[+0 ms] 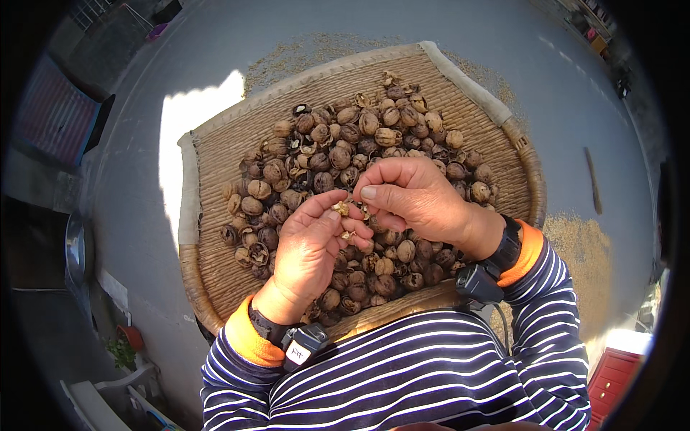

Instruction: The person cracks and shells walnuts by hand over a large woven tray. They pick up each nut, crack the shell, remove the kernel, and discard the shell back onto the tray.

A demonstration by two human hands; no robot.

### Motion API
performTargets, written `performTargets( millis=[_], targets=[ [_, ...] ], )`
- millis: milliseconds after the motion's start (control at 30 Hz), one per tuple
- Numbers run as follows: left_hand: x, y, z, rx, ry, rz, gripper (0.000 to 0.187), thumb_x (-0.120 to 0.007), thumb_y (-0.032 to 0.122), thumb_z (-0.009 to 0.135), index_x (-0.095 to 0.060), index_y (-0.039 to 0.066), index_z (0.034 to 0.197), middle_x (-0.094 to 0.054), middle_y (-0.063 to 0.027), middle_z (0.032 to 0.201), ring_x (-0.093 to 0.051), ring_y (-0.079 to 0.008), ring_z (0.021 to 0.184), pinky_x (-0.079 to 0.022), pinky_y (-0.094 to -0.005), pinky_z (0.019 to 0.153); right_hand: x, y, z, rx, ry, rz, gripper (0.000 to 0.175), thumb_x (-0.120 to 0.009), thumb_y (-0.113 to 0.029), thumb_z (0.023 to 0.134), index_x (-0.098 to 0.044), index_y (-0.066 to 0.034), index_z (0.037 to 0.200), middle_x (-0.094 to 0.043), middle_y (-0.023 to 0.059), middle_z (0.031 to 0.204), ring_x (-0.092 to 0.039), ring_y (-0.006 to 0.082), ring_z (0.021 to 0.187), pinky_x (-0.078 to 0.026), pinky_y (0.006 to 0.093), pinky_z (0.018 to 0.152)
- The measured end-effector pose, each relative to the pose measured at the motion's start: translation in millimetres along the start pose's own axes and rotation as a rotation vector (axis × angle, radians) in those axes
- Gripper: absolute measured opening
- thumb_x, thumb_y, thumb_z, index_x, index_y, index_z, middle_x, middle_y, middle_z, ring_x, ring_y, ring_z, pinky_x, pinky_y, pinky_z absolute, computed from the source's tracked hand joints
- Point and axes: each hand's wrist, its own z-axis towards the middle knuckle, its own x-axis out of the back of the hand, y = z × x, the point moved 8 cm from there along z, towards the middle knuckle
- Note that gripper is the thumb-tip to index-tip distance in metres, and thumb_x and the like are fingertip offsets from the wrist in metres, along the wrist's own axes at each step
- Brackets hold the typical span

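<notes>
Over a wide pile of walnuts (339, 156) my two hands are close together. My left hand (312, 237), palm partly up, holds small pale walnut pieces (342, 208) between thumb and fingers. Another light fragment (347, 235) rests against its lower fingers. My right hand (412, 196) has thumb and forefinger pinched beside those pieces; whether something small sits in the pinch is hard to see. Under both hands spreads a woven winnowing basket (226, 132) with pale cloth-bound edges. Some walnuts in it are whole, others are cracked or broken shells.
Grain lies scattered on the grey floor behind the basket (302, 56) and to its right (577, 258). A thin stick (593, 180) lies at the right. A potted plant (123, 347) stands at lower left, and a red cabinet (614, 382) at lower right.
</notes>
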Motion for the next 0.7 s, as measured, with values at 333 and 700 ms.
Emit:
performTargets(
  millis=[333,700],
  targets=[
    [-3.7,5.9,-2.0,-0.049,0.018,0.020,0.027,-0.044,0.003,0.094,-0.050,-0.004,0.119,-0.061,-0.0151,0.104,-0.065,-0.0250,0.090,-0.054,-0.0361,0.078,7.9,-6.1,-3.4,-0.037,0.127,0.087,0.015,-0.052,-0.009,0.095,-0.060,0.0035,0.099,-0.054,0.0029,0.069,-0.042,0.0055,0.045,-0.040,0.0187,0.044],
    [-2.2,2.7,-1.7,-0.078,0.020,0.090,0.029,-0.043,0.000,0.094,-0.049,-0.006,0.121,-0.060,-0.0170,0.110,-0.065,-0.0253,0.093,-0.055,-0.0359,0.082,9.6,-12.0,-3.5,0.009,0.123,0.081,0.015,-0.055,-0.009,0.094,-0.060,0.0038,0.099,-0.056,0.0031,0.071,-0.044,0.0044,0.045,-0.046,0.0199,0.049]
  ],
)
